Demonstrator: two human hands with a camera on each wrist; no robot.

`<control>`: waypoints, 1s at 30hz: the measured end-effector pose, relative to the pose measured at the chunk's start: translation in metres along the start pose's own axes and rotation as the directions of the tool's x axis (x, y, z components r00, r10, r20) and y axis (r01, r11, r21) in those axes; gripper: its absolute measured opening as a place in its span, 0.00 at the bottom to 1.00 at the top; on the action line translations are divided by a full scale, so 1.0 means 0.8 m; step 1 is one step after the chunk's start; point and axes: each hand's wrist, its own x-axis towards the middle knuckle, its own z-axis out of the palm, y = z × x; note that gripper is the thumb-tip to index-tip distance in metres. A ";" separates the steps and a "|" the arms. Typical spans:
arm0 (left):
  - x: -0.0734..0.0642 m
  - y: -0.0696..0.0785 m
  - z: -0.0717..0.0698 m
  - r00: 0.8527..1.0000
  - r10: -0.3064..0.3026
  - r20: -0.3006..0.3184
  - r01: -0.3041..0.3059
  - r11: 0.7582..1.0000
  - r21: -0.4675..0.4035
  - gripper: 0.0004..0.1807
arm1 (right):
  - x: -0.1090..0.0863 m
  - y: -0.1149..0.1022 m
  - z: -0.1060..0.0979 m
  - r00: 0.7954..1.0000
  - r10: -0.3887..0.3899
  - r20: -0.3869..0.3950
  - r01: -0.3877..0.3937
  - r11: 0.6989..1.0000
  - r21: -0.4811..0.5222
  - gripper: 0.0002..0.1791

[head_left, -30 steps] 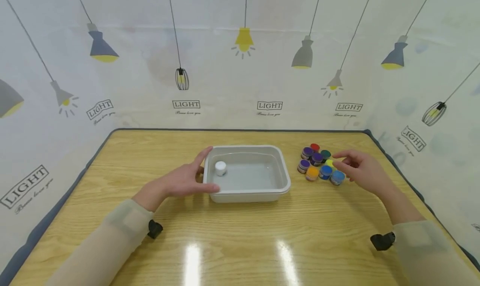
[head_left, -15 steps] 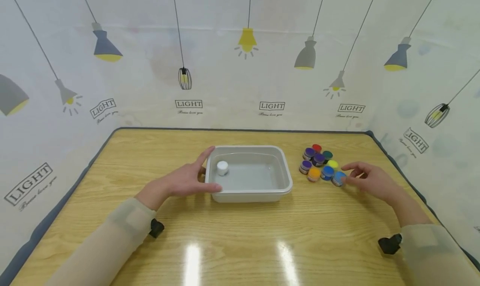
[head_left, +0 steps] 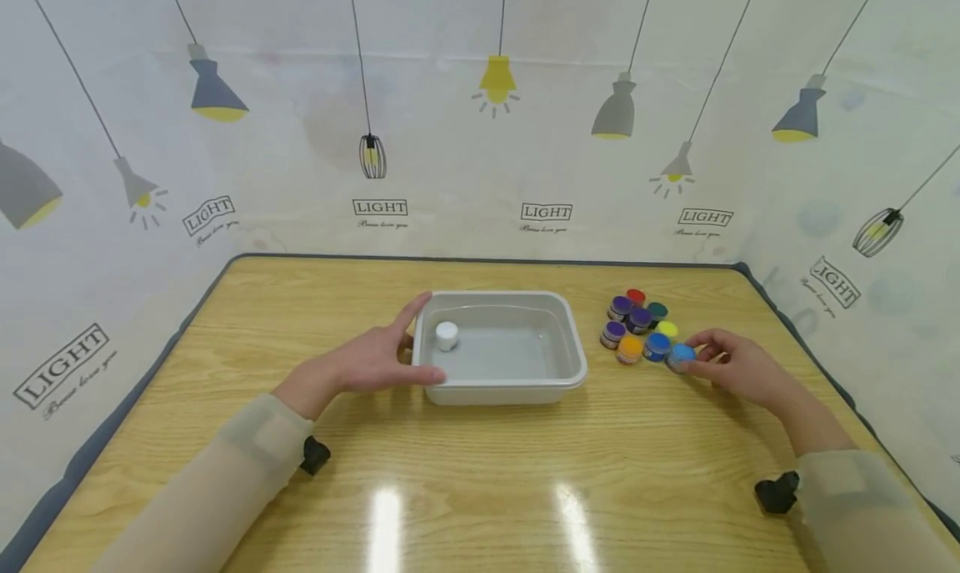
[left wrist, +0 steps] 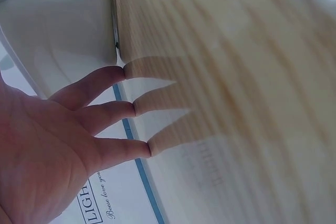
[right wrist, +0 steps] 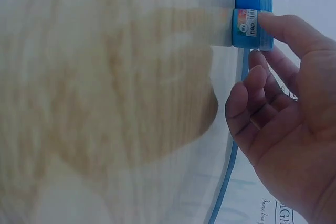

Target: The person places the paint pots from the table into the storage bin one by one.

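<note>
A small light blue paint jar (head_left: pixel 681 357) stands at the near right end of a cluster of paint jars. My right hand (head_left: pixel 738 369) pinches it between thumb and forefinger, the other fingers loosely bent below. In the right wrist view the thumb lies across the jar's label (right wrist: pixel 252 23). At the left end of a pale grey plastic bin (head_left: pixel 498 383), my left hand (head_left: pixel 367 360) rests with thumb on the near rim and forefinger along the far corner. Its other fingers (left wrist: pixel 118 151) reach straight down to the tabletop outside the wall. A white-capped jar (head_left: pixel 446 335) sits inside the bin.
Beside the held jar are a blue jar (head_left: pixel 657 346), a yellow one (head_left: pixel 667 330) and an orange one (head_left: pixel 629 349). Purple jars (head_left: pixel 619 308), a green jar (head_left: pixel 657 312) and a red jar (head_left: pixel 636 296) stand behind. A lamp-print sheet (head_left: pixel 465 156) surrounds the wooden table (head_left: pixel 480 481).
My right hand has come down from beside the yellow jar to the light blue jar and closed thumb and forefinger on it. The left hand stays at the bin. The head view shifted slightly.
</note>
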 end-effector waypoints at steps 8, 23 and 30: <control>-0.001 0.000 0.001 1.000 0.003 0.000 -0.003 1.000 0.005 0.72 | -0.002 0.000 0.002 1.000 0.011 -0.004 -0.011 1.000 0.000 0.36; -0.001 0.005 0.000 1.000 -0.003 0.010 0.003 1.000 0.008 0.72 | -0.024 -0.013 -0.001 0.990 -0.123 -0.074 0.122 0.992 -0.014 0.24; -0.002 0.005 -0.002 1.000 -0.014 0.012 0.014 1.000 0.000 0.73 | -0.033 -0.061 -0.006 0.960 -0.259 -0.105 0.261 0.965 0.002 0.18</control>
